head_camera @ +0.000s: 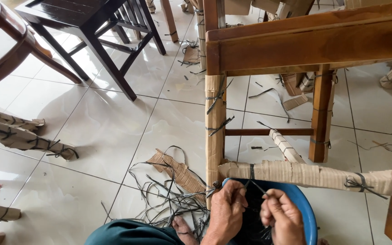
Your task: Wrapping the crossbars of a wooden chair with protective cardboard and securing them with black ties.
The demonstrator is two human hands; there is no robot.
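Black strapping [256, 185] runs in thin strands from the cardboard-wrapped lower rail [314, 176] of a wooden chair frame [305, 43] down to both hands, low in the middle of the view. The left hand [227, 209] has its fingers curled together around strands, just below the corner where the rail meets the wrapped front leg [215, 131]. The right hand [281, 217] sits just beside it, thumb and fingers pinched on a strand that slants up toward the rail. Both hands work over a blue tub [306, 209] full of dark strap pieces, which lies right under the rail.

To the left of the hands, a tangle of cut black straps [169, 199] and a torn strip of cardboard [178, 172] lie on the white tiled floor [110, 127], with a bare foot [183, 229] among them. A dark green trouser knee [130, 232] fills the bottom edge. More strap ties [218, 97] bind the cardboard on the front leg. A dark wooden chair [100, 31] stands well apart at upper left, and other cardboard-wrapped legs [21, 134] lie at the left edge.
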